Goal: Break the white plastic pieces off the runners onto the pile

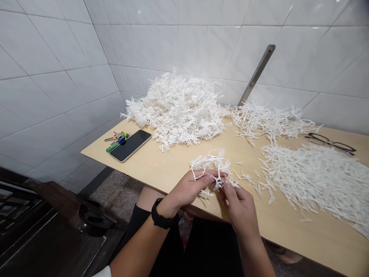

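Both hands meet over the front edge of the table, pinching a thin white branched plastic sprue (218, 179). My left hand (187, 188), with a black band on its wrist, grips it from the left between thumb and fingers. From the right, my right hand (238, 202) has its thumb and fingertips closed on the same piece. A curved strand of it loops above the fingers. More white strands (206, 159) lie just behind the hands, and a few loose white slivers (244, 177) are scattered to the right. The fingertips partly hide the held piece.
A tall heap of white branched pieces (184, 107) stands at the back, with a smaller pile (268, 119) right of it. Short white sticks (319, 181) spread across the right. A phone (131, 145), keys (118, 136) and glasses (331, 143) lie on the wooden table (138, 169).
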### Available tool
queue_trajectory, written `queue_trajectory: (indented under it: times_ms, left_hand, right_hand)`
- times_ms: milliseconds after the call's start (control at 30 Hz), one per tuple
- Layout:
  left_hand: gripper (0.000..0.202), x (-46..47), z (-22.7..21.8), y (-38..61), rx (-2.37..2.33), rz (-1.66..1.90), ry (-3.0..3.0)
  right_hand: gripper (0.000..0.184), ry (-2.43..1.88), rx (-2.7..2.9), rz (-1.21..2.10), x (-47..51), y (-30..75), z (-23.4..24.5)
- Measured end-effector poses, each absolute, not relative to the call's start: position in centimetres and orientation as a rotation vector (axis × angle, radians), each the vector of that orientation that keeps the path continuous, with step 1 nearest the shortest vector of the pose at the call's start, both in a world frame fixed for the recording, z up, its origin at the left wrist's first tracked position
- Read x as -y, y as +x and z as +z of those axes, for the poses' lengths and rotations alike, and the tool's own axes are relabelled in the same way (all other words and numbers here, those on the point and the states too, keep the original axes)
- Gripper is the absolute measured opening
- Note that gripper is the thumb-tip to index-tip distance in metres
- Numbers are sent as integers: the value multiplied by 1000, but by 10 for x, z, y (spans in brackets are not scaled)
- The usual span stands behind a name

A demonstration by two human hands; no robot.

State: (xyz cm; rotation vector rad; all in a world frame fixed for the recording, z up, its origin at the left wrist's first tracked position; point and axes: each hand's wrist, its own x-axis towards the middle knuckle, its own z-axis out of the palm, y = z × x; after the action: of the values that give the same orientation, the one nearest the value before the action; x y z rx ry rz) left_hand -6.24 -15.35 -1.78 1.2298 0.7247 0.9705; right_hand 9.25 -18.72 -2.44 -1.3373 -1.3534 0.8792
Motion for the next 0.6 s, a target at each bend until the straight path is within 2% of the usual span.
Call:
queue_trajectory:
  times_ms: [133, 300, 600]
  left_hand:
    - [36, 152, -20, -63, -792, 1072, 1226]
    - [31, 154, -19, -61, -912, 1051, 1262]
    - [44, 165, -13, -51, -1031, 873, 1512]
  right_hand:
    - [50, -1371, 1262, 965, 187, 99, -34]
    - [41, -1281, 1176, 1105, 185, 104, -45]
    - [40, -1300, 1343, 1001, 185, 101, -30]
